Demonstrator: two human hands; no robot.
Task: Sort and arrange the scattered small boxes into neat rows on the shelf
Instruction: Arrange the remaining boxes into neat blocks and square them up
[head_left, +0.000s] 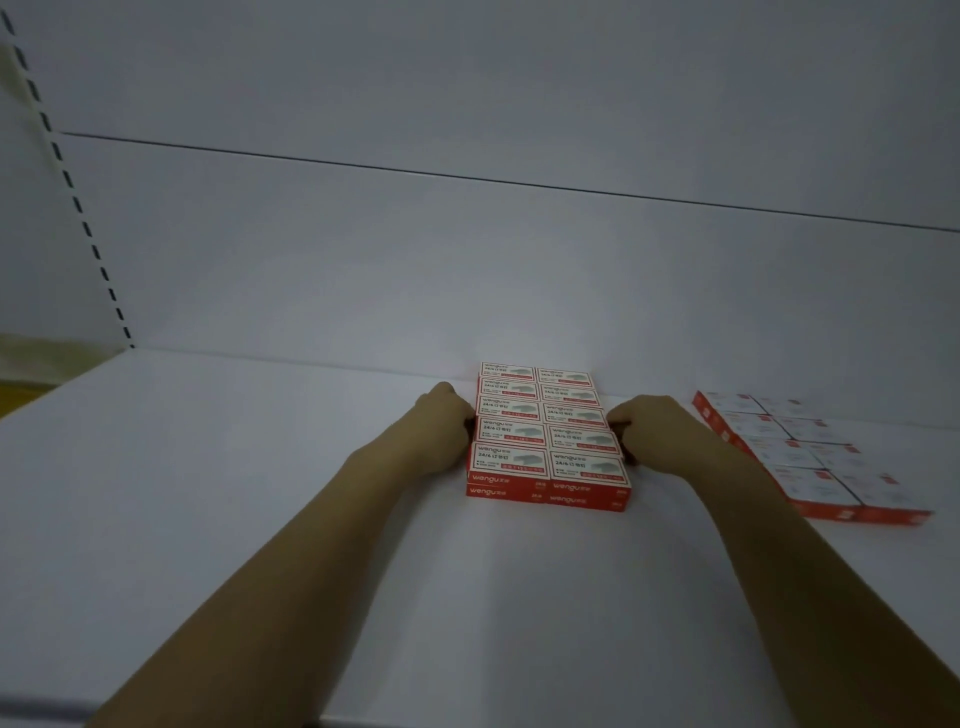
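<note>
A block of small red-and-white staple boxes (548, 434) stands on the white shelf (260, 493), two columns wide, two layers high, reaching back to the rear wall. My left hand (441, 423) is against the block's left side with curled fingers touching the boxes. On the opposite side, my right hand (652, 431) does the same with its fingers bent onto the boxes. The fingertips of both hands are partly hidden. The block is held between the two hands.
A second group of similar red-and-white boxes (810, 457) lies in two columns at the right, angled toward the shelf's front. A slotted upright (78, 208) runs along the back panel at the left.
</note>
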